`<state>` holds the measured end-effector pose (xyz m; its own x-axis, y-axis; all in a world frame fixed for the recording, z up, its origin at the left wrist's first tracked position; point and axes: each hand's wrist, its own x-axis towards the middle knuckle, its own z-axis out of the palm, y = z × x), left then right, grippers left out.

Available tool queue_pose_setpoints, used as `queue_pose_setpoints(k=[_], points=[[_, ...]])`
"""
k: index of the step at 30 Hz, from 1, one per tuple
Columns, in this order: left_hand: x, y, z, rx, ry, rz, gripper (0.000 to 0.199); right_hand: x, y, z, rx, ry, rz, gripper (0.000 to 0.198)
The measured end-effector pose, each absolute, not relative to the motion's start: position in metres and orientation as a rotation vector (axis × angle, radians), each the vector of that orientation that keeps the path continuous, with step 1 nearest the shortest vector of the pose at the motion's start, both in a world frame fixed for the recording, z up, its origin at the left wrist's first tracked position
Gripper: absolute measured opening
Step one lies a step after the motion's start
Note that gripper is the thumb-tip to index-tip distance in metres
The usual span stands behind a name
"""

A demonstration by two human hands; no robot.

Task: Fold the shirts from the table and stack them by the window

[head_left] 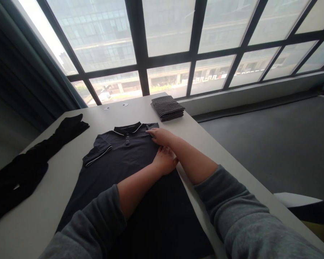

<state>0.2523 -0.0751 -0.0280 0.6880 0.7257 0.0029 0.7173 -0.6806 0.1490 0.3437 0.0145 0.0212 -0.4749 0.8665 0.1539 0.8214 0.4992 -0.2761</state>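
A dark polo shirt (124, 158) lies front up on the white table, its collar toward the window and white piping on collar and sleeves. Its left-hand sleeve is laid inward over the body. My right hand (161, 136) pinches the other sleeve near the shoulder, thumb and fingers closed on the cloth. Just below it, my left hand (165, 160) lies on the shirt's side edge with its fingers stretched out. Part of the shirt's lower half is hidden under my left forearm.
Black clothing (40, 151) lies loosely along the table's left side. Folded striped cloth (167, 107) sits near the far right corner of the white table (205, 144). Tall windows and a blue curtain (37, 57) stand behind; grey floor lies to the right.
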Motion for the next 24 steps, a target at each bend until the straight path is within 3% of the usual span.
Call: queue_pose_setpoints(k=[2, 5, 15, 20, 24], points=[[0.245, -0.085, -0.028, 2.747, 1.155, 0.106, 0.072, 0.342, 0.013, 0.018, -1.39, -2.558, 0.34, 0.069], [0.226, -0.101, -0.027, 2.721, 1.066, 0.074, 0.075, 0.343, 0.015, 0.014, -1.379, -2.56, 0.394, 0.059], [0.191, -0.121, -0.021, 2.734, 0.92, -0.03, 0.073, 0.377, 0.028, 0.021, -1.673, -2.118, 0.158, 0.039], [0.197, -0.127, -0.026, 2.743, 0.937, 0.067, 0.07, 0.392, 0.026, 0.027, -1.741, -2.422, 0.302, 0.022], [0.195, -0.111, -0.02, 2.728, 1.058, 0.164, 0.063, 0.395, 0.027, 0.024, -1.783, -2.537, 0.342, 0.019]])
